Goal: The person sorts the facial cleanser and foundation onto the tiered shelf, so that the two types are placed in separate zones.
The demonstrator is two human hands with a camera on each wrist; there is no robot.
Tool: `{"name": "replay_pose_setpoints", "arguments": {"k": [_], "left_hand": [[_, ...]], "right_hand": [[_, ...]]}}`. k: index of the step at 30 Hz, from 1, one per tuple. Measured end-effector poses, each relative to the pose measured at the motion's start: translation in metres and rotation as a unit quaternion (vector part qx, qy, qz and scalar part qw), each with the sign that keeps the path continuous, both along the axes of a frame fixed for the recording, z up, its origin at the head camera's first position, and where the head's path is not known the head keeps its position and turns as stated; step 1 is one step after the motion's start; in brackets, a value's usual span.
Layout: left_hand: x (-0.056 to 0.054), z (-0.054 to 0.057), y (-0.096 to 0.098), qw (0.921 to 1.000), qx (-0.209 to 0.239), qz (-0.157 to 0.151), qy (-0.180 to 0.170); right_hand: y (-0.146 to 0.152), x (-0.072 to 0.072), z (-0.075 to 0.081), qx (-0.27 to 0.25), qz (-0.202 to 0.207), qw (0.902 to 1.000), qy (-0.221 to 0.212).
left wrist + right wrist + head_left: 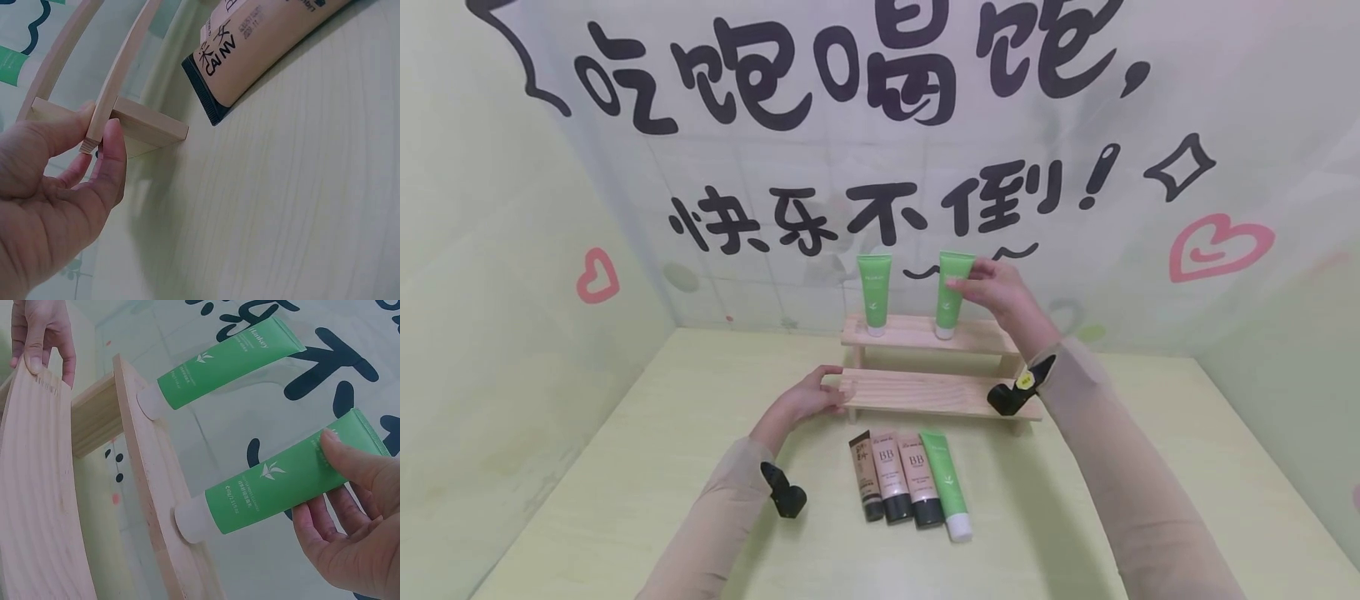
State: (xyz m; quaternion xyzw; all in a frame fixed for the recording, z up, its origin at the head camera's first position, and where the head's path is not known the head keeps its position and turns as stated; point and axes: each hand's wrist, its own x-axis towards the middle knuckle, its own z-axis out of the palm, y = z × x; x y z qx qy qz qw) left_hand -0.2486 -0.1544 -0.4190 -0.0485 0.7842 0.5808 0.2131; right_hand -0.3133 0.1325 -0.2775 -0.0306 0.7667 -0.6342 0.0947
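Note:
My right hand pinches the upper part of a green tube, which stands cap down on the top step of a wooden two-step rack. A second green tube stands upright to its left on the same step. In the left wrist view my left hand pinches the end of the lower step between thumb and fingers. On the table before the rack lie a brown tube, two pink BB cream tubes and another green tube, side by side.
The rack stands on a pale wood-grain table. Behind it rises a wall with large black lettering and pink hearts, and side walls close in the left and right. Black wrist cameras sit on both sleeves.

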Motion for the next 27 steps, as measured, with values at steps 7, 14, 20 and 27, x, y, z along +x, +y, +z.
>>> {"name": "replay_pose_setpoints", "arguments": {"k": [7,14,20,27], "left_hand": [[0.0001,0.0021,-0.0012,1.0000,0.007,0.003,0.000],[-0.0025,0.0054,-0.0021,0.9999,0.008,-0.006,0.003],[-0.0021,0.0054,-0.0016,1.0000,0.004,-0.004,0.001],[-0.0005,0.0014,-0.0009,0.9999,0.010,0.001,-0.009]], "right_hand": [[-0.0021,0.0000,-0.0015,0.009,0.018,0.9997,0.010],[0.0001,0.0004,-0.0010,0.011,0.025,0.9996,0.010],[0.0022,0.0010,-0.0025,0.017,0.037,0.9991,0.007],[0.0032,0.0022,-0.0070,0.015,0.046,0.9988,0.007]]}}
